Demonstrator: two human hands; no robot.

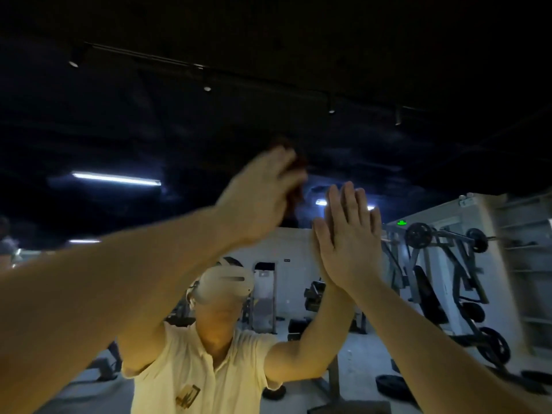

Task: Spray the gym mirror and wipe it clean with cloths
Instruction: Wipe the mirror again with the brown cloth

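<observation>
Cloth (296, 186) soft, light; mirror (179, 115) hard, slick, breakable.
My left hand (260, 201) grips cloth bunched against mirror; right hand (349, 237) flat, fingers straight, pressing mirror.

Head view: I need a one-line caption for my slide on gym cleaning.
Left hand holds a dark red cloth to the gym mirror; right hand rests flat on it alongside.

cloth (295, 195) on mirror (125, 121), left of right hand (349, 243)

Mirror (119, 115) glass is smooth and glossy, throwing everything back; my rust-red cloth (295, 183) looks soft, matt, a bit fuzzy.
</observation>
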